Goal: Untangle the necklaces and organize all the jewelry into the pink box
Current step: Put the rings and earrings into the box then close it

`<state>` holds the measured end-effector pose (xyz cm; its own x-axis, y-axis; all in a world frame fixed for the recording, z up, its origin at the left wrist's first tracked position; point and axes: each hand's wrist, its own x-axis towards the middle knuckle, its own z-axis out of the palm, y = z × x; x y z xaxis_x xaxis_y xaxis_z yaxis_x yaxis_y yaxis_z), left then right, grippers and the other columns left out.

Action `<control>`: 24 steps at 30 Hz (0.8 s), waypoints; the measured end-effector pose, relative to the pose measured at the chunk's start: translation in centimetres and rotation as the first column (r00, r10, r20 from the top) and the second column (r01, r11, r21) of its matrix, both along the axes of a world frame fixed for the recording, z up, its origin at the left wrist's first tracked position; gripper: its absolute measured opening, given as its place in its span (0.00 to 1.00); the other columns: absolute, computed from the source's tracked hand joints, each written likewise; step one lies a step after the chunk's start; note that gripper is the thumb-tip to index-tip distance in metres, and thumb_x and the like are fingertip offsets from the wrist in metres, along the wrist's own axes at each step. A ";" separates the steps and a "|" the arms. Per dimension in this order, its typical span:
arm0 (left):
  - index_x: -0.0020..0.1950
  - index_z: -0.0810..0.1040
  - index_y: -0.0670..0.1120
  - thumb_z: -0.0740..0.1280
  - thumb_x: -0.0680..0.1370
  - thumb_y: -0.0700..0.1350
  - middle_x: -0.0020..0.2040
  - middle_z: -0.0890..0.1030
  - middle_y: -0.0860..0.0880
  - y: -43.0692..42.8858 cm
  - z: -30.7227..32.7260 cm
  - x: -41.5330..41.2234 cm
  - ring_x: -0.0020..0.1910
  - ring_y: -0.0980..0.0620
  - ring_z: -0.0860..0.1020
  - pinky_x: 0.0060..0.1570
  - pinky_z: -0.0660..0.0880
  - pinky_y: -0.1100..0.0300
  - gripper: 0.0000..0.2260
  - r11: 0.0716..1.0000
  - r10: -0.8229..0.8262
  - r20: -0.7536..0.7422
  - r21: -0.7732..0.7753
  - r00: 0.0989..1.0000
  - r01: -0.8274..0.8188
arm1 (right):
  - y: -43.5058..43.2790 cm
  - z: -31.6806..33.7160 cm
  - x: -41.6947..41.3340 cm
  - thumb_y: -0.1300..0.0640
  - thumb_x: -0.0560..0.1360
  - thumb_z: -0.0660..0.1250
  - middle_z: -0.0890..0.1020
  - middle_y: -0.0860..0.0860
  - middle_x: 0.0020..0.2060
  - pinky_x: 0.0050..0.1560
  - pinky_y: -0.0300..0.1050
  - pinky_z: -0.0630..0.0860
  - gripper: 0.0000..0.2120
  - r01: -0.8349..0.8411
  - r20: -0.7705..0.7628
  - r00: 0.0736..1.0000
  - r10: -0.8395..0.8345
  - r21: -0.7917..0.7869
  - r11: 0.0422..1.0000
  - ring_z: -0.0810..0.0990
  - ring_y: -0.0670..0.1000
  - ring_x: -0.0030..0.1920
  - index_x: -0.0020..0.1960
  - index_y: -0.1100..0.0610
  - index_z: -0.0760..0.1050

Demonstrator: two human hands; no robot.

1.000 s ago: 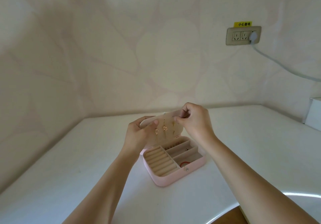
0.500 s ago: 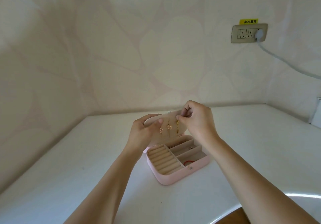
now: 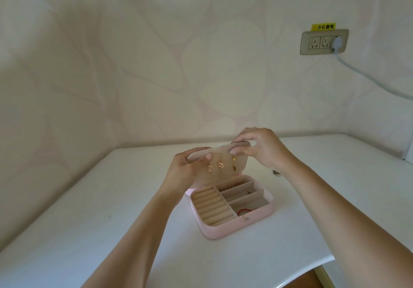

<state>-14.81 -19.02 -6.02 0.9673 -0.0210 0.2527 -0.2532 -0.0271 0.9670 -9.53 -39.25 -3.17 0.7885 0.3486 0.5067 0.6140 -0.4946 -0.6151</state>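
The pink box (image 3: 232, 211) lies open on the white surface (image 3: 89, 232), and both hands hold its raised lid (image 3: 225, 165) upright, likely so the three necklaces (image 3: 221, 167) hang straight inside it: the left hand (image 3: 185, 169) has a narrow grip on the lid's left end, and the right hand (image 3: 261, 147) pinches its top edge near the gold pendant. To the right of the box a small dark trinket (image 3: 276, 173) lies loose on the surface, and above, on the leaf-patterned wall, a socket (image 3: 324, 42) carries a plugged-in cable.
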 end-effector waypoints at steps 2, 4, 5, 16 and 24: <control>0.53 0.83 0.47 0.69 0.76 0.43 0.48 0.85 0.46 0.0 -0.1 0.0 0.48 0.49 0.83 0.43 0.77 0.62 0.08 1.000 -0.004 0.000 0.010 1.000 0.004 | -0.2 0.2 0.3 0.58 0.67 0.76 0.82 0.46 0.37 0.45 0.34 0.69 0.06 -0.054 -0.133 0.989 0.063 0.067 0.996 0.77 0.40 0.40 0.37 0.49 0.81; 0.53 0.83 0.47 0.69 0.75 0.43 0.48 0.85 0.46 0.0 -0.1 0.0 0.49 0.49 0.82 0.45 0.78 0.61 0.08 1.000 -0.018 0.002 0.017 1.000 0.018 | -0.5 0.5 0.9 0.59 0.67 0.76 0.82 0.48 0.36 0.46 0.39 0.70 0.06 -0.101 -0.203 0.973 0.111 0.061 0.993 0.77 0.43 0.39 0.37 0.50 0.81; 0.53 0.83 0.46 0.69 0.75 0.43 0.48 0.85 0.46 0.0 -0.1 0.0 0.49 0.48 0.82 0.46 0.78 0.59 0.08 1.000 -0.024 0.003 0.020 1.000 0.024 | -0.6 0.7 1.1 0.59 0.66 0.76 0.83 0.49 0.37 0.48 0.42 0.70 0.06 -0.125 -0.233 0.964 0.131 0.040 0.991 0.77 0.45 0.41 0.37 0.50 0.82; 0.54 0.83 0.44 0.68 0.75 0.42 0.49 0.84 0.42 0.1 -0.4 0.3 0.51 0.43 0.82 0.49 0.77 0.55 0.09 0.999 -0.033 0.008 0.004 0.999 0.033 | 0.1 1.5 1.5 0.54 0.64 0.78 0.79 0.49 0.34 0.39 0.41 0.67 0.07 -0.124 -0.221 0.971 0.091 -0.142 0.982 0.73 0.45 0.35 0.38 0.50 0.81; 0.54 0.83 0.44 0.69 0.75 0.44 0.50 0.84 0.42 0.1 -0.6 0.4 0.51 0.44 0.82 0.50 0.77 0.55 0.10 0.999 -0.047 0.013 -0.004 0.999 0.047 | -0.2 1.4 1.7 0.54 0.64 0.78 0.77 0.41 0.27 0.34 0.32 0.65 0.08 -0.113 -0.207 0.974 0.092 -0.095 0.989 0.72 0.39 0.31 0.32 0.47 0.80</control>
<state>-14.39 -18.88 -6.58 0.9618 -0.0650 0.2658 -0.2670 -0.0108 0.9636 -7.85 -39.45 -1.81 0.8279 0.4759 0.2968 0.5333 -0.5044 -0.6791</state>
